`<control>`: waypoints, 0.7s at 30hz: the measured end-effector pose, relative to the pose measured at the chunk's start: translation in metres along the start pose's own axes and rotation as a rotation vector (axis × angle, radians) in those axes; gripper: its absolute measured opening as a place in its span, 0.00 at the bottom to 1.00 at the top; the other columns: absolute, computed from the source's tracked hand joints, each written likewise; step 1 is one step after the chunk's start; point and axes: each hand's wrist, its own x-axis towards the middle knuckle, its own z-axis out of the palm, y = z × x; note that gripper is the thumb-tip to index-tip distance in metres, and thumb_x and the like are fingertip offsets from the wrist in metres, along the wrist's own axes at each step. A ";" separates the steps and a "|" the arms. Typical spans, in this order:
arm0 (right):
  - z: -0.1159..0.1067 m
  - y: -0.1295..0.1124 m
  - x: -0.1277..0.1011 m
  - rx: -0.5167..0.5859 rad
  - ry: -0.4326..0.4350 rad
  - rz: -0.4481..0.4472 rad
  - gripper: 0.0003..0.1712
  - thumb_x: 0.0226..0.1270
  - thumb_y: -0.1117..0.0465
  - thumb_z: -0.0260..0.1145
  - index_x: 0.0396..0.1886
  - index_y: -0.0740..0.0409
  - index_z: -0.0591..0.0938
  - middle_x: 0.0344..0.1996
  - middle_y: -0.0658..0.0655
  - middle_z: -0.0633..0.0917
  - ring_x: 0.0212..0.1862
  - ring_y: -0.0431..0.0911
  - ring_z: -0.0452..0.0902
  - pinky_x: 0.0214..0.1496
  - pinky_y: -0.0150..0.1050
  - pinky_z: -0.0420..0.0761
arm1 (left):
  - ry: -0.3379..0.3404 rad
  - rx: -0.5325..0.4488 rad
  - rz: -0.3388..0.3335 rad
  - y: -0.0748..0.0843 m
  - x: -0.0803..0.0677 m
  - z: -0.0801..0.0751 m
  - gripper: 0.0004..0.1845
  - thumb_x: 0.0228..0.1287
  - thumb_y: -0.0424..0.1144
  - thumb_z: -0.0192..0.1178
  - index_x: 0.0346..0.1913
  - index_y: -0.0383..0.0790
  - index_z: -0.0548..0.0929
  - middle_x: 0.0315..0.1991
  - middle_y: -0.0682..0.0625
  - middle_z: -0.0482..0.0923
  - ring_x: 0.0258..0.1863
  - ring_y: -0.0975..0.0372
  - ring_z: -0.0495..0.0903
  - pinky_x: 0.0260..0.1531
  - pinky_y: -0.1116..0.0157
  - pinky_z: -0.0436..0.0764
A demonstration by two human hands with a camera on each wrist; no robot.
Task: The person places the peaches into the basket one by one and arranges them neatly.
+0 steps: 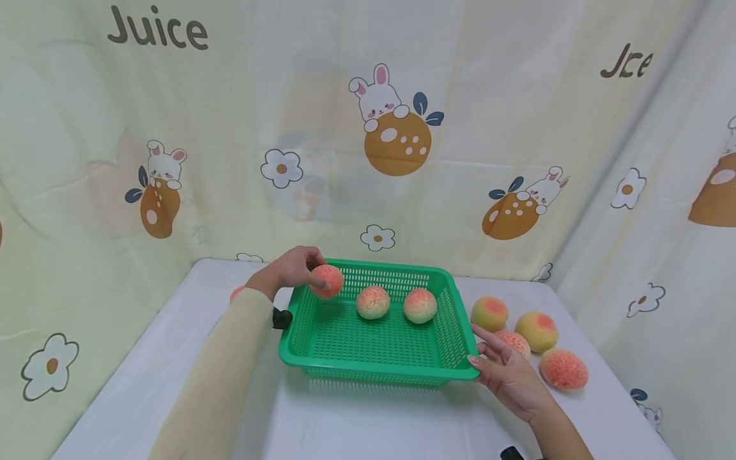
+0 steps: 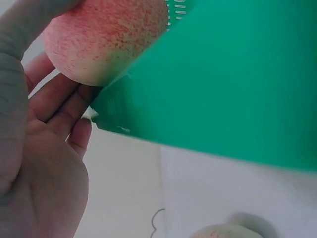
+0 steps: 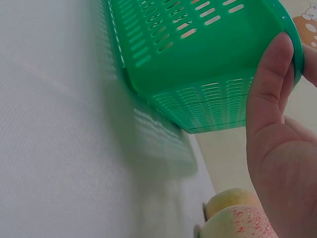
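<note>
A green plastic basket (image 1: 374, 369) with slotted walls stands mid-table. Two pink-and-cream peaches (image 1: 373, 302) sit in it, one at the centre and one to the right. At its back left corner my left hand (image 1: 296, 267) holds another peach (image 1: 328, 281) between thumb and fingers. The left wrist view shows this speckled peach (image 2: 104, 39) close beside the basket's rim, with the fingers behind it. My right hand (image 1: 514, 380) grips the basket's front right corner. In the right wrist view its thumb (image 3: 275, 64) presses the outer wall and the other fingers go behind the rim.
On the table right of the basket lie two yellowish peaches (image 1: 537, 331) and two pinker peaches (image 1: 564, 369), one partly behind my right hand. Another pink peach (image 1: 236, 292) shows at the left, mostly hidden by my left arm. A printed curtain (image 1: 322, 128) hangs behind the table.
</note>
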 end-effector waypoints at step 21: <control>0.001 -0.001 0.001 0.010 -0.023 -0.018 0.40 0.77 0.71 0.57 0.82 0.55 0.54 0.45 0.48 0.82 0.46 0.39 0.86 0.53 0.36 0.87 | -0.036 0.018 0.022 0.007 0.005 -0.002 0.20 0.59 0.41 0.73 0.52 0.41 0.79 0.51 0.45 0.83 0.51 0.53 0.79 0.54 0.57 0.83</control>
